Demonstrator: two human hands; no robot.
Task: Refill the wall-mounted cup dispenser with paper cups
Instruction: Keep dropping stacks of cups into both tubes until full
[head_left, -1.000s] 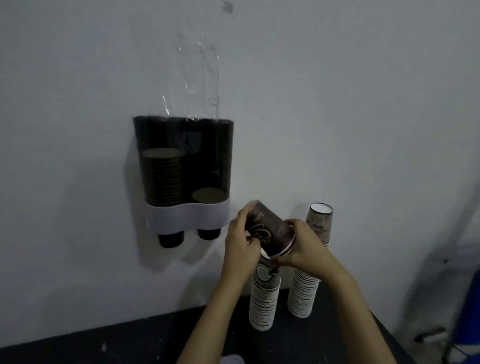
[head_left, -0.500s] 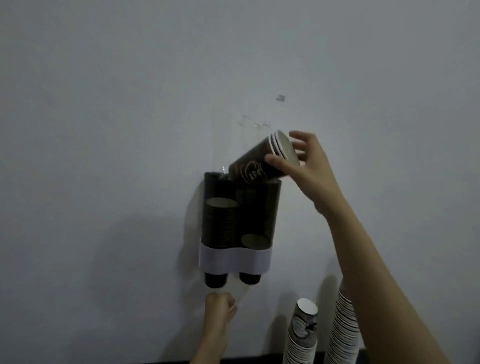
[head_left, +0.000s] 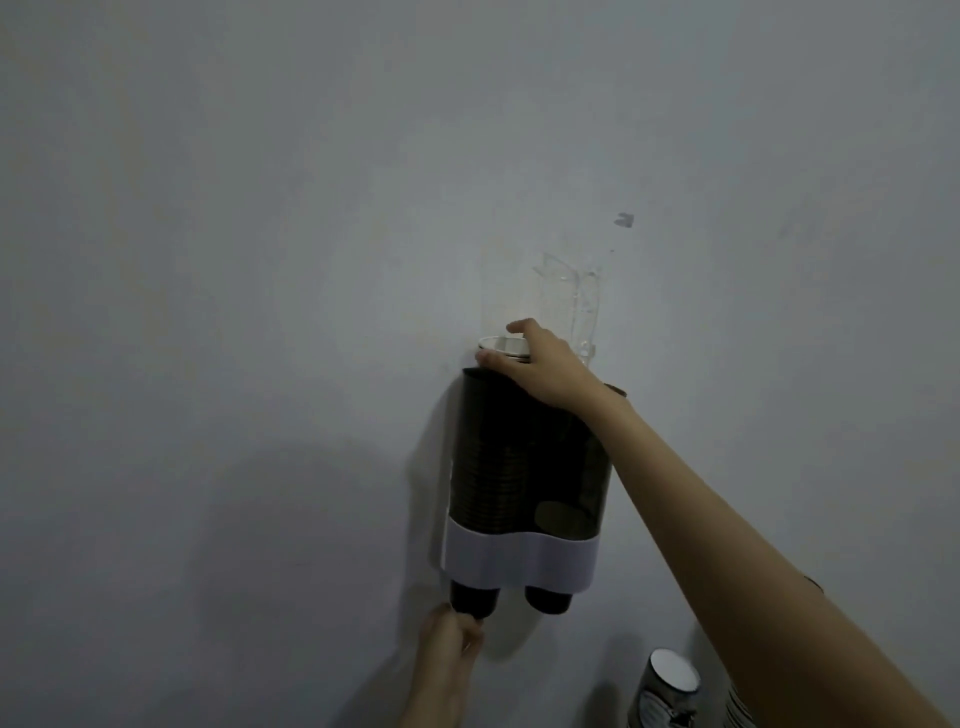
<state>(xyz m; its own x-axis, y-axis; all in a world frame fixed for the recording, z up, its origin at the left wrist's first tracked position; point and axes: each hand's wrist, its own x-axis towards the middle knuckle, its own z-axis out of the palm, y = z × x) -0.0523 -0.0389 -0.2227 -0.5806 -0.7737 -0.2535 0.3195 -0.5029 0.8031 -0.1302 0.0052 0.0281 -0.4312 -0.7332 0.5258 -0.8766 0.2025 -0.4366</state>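
A dark twin-tube cup dispenser (head_left: 524, 467) with a white band hangs on the wall, its clear lid (head_left: 571, 291) flipped up. My right hand (head_left: 540, 369) grips a short stack of paper cups (head_left: 501, 344) by the rim. The stack stands upright in the mouth of the left tube, only its white rim showing above the edge. The left tube holds a tall stack and the right tube only a low one. Under the left tube, my left hand (head_left: 449, 639) pinches the base of the bottom cup (head_left: 475, 597) that sticks out below the band.
A stack of spare paper cups (head_left: 667, 691) stands at the lower right, bottom up. A second stack (head_left: 737, 712) shows partly behind my right forearm. The wall around the dispenser is bare except for a small mark (head_left: 623, 220).
My right hand has turned the tilted cups upright and lowered them into the left tube's mouth. My left hand has risen to the bottom cup under that tube.
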